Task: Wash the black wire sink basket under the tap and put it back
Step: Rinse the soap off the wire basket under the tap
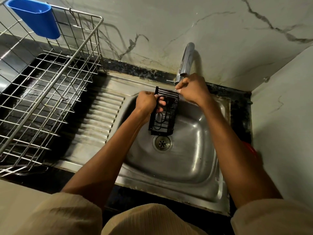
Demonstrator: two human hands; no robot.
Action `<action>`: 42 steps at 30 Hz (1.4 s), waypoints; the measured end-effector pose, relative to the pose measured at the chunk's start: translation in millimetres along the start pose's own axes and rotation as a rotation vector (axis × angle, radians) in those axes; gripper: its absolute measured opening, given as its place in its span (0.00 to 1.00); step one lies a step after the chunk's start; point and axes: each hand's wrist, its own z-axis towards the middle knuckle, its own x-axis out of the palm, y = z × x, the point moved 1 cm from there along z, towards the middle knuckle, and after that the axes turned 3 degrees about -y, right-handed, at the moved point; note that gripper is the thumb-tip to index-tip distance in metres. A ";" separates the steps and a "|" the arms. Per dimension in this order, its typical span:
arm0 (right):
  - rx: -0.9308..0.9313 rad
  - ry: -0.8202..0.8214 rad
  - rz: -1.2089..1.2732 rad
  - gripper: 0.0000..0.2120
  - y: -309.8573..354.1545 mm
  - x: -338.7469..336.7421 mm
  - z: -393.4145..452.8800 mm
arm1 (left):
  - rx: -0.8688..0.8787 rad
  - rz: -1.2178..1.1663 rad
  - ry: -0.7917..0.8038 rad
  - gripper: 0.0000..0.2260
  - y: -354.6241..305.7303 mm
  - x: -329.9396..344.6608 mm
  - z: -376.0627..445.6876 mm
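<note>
The black wire sink basket (166,114) hangs tilted over the steel sink bowl (191,150), just above the drain (162,143). My left hand (147,102) grips its left rim, with fingers curled through the wires. My right hand (193,89) is at the basket's upper right corner, right below the chrome tap (186,60), with its fingers curled near the tap's lever. Whether it grips the lever or the basket is hidden. I cannot see any running water.
A steel wire dish rack (50,92) with a blue plastic holder (36,19) stands on the left over a black tray. The ribbed drainboard (101,116) lies between rack and bowl. Marble walls close the back and right. Something red (249,148) shows at the right edge.
</note>
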 end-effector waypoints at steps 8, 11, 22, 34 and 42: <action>0.122 0.170 0.594 0.09 7.3 8.0 -8.6 | 0.053 0.041 -0.034 0.13 7.8 5.0 -4.0; 0.173 0.106 0.544 0.09 6.5 9.2 -7.0 | 0.071 0.062 -0.014 0.11 3.4 -0.7 -6.3; 0.273 0.268 0.450 0.10 19.6 -8.5 -12.1 | -0.020 0.042 -0.065 0.14 0.2 -7.5 1.9; 0.212 0.497 0.226 0.11 23.9 -12.3 -12.4 | -0.129 -0.272 -0.045 0.14 2.1 -2.4 5.6; 0.205 0.410 0.327 0.14 24.2 -13.2 -14.6 | -0.176 -0.306 0.039 0.15 4.1 9.6 5.2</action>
